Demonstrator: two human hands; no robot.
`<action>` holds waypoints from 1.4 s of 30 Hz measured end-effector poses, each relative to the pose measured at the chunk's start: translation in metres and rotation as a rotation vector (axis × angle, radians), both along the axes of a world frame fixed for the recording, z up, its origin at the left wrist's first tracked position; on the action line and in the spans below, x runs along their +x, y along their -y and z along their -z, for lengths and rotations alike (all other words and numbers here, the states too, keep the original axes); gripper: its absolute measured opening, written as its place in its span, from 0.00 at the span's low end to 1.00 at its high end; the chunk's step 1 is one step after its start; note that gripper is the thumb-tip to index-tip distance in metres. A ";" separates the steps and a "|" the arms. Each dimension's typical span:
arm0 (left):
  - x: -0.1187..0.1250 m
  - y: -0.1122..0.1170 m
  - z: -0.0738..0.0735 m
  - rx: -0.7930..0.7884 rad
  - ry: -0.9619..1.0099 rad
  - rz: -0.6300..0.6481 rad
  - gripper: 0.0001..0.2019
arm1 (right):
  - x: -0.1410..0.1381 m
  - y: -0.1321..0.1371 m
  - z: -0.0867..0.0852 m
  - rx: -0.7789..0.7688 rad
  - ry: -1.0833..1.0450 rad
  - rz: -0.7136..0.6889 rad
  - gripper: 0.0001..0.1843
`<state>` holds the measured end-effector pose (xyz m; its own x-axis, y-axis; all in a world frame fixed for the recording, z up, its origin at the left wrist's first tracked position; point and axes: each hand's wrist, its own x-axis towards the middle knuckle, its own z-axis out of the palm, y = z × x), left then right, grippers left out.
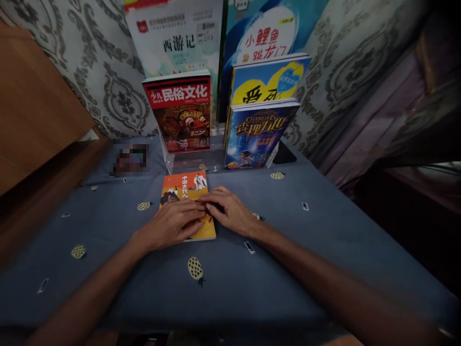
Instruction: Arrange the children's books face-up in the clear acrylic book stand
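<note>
A small paperback book (207, 228) with an orange and yellow cover lies face up on the blue tablecloth. Across its lower left part rests my left hand (175, 221), palm down with the fingers stretched over the cover. My right hand (230, 209) comes in from the right side, its fingertips on the middle of the cover and close to the left fingertips. Its fingers are lightly bent, with a gap between thumb and forefinger. Part of the cover is hidden beneath both hands.
Behind the book, a clear stepped rack (194, 163) holds upright books, among them a red-topped book (183, 115) and a dark blue book (255, 134). A dark flat object (284, 153) lies right of it. A pixelated item (129, 158) is at left, near a wooden panel (39, 105).
</note>
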<state>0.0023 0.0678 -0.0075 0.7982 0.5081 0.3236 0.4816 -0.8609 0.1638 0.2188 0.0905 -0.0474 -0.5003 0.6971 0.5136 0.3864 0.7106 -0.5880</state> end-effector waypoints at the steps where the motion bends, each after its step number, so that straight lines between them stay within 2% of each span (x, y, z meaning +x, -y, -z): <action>1: -0.001 -0.003 0.003 0.007 0.002 -0.020 0.14 | -0.002 -0.002 0.002 0.016 0.022 0.000 0.15; 4: -0.008 -0.015 0.012 0.031 0.000 -0.130 0.16 | -0.008 -0.015 0.008 0.032 0.108 0.022 0.19; 9: -0.029 -0.036 0.024 0.042 -0.008 -0.404 0.20 | -0.020 -0.047 0.007 -0.032 0.254 0.112 0.23; 14: -0.049 -0.050 0.033 -0.013 0.039 -0.601 0.23 | -0.026 -0.066 0.006 -0.051 0.284 0.173 0.24; 23: -0.046 -0.050 0.039 -0.028 0.081 -0.653 0.21 | -0.021 -0.058 0.014 -0.067 0.362 0.143 0.31; 27: -0.045 -0.049 0.039 -0.020 0.076 -0.652 0.22 | -0.013 -0.030 0.011 -0.069 0.449 0.115 0.41; 33: -0.044 -0.049 0.040 -0.013 0.083 -0.663 0.21 | 0.004 0.013 0.005 -0.063 0.518 -0.028 0.51; 38: -0.044 -0.050 0.042 -0.007 0.115 -0.662 0.21 | 0.010 0.015 0.007 -0.058 0.534 -0.083 0.61; 42: -0.045 -0.050 0.044 -0.020 0.124 -0.673 0.21 | 0.010 0.013 0.009 -0.077 0.528 -0.085 0.61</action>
